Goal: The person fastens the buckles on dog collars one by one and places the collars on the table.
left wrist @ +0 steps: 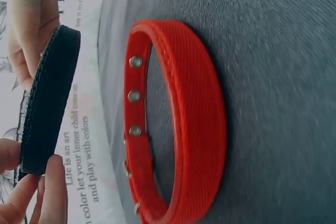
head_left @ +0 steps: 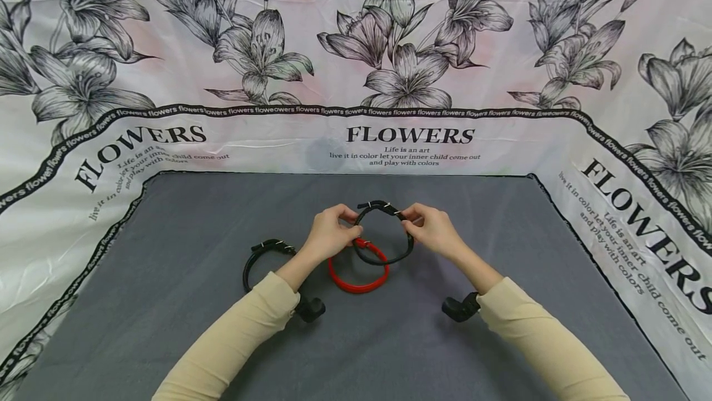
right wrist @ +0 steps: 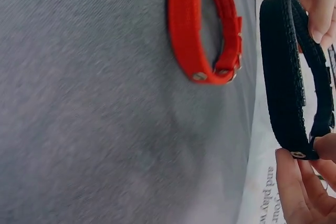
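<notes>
Both hands hold a black buckled collar [head_left: 410,245] up by its two sides, its loop facing me. My left hand [head_left: 329,234] pinches the left side between thumb and fingers. On the opposite side my right hand [head_left: 435,228] grips it near the buckle; a metal rivet shows by those fingers in the right wrist view. Below lies a red collar [left wrist: 202,119], closed into a loop, with metal eyelets along its strap. In the head view the black loop overlaps the red one. Another black collar [head_left: 246,274] lies left of my left hand, partly hidden behind the forearm.
A grey cloth [head_left: 389,351] covers the table, bordered by a white floral print with the word FLOWERS [head_left: 410,135]. Dark wrist-worn devices hang below the left sleeve [head_left: 239,333] and right sleeve [head_left: 539,333].
</notes>
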The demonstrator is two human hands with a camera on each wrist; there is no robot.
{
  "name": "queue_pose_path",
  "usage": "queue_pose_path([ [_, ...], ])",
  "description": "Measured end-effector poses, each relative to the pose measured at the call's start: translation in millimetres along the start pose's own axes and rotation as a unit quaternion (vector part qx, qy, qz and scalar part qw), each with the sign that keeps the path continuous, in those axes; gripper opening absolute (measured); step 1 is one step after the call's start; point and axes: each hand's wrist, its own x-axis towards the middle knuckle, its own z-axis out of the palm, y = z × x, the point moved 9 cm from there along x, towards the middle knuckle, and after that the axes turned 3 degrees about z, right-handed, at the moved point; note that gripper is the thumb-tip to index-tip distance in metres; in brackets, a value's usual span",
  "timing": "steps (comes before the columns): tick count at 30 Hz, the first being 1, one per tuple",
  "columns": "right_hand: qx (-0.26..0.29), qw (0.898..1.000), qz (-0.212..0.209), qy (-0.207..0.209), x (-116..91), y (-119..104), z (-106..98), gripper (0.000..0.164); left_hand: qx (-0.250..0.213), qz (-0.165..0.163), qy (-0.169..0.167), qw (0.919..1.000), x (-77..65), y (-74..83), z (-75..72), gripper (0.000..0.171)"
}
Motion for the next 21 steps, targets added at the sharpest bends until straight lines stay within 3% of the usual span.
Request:
queue_pose_path([
  [9, -0.015, 0.999, 0.036, 0.000, -6, 29, -8, 0.017, 0.011, -0.033, 0.005, 0.9994, 11.4, 1.8, 28.5, 0.020],
  [18, -0.055, 0.997, 0.053, 0.010, -14, 55, -16, 0.014, 0.133, -0.048, 0.008, 0.9899, 21.3, 4.1, 55.7, 0.018],
  [21, -0.067, 0.996, 0.051, 0.010, -18, 62, -18, 0.014, 0.153, -0.054, 0.002, 0.9867, 22.5, 4.5, 65.8, 0.018],
])
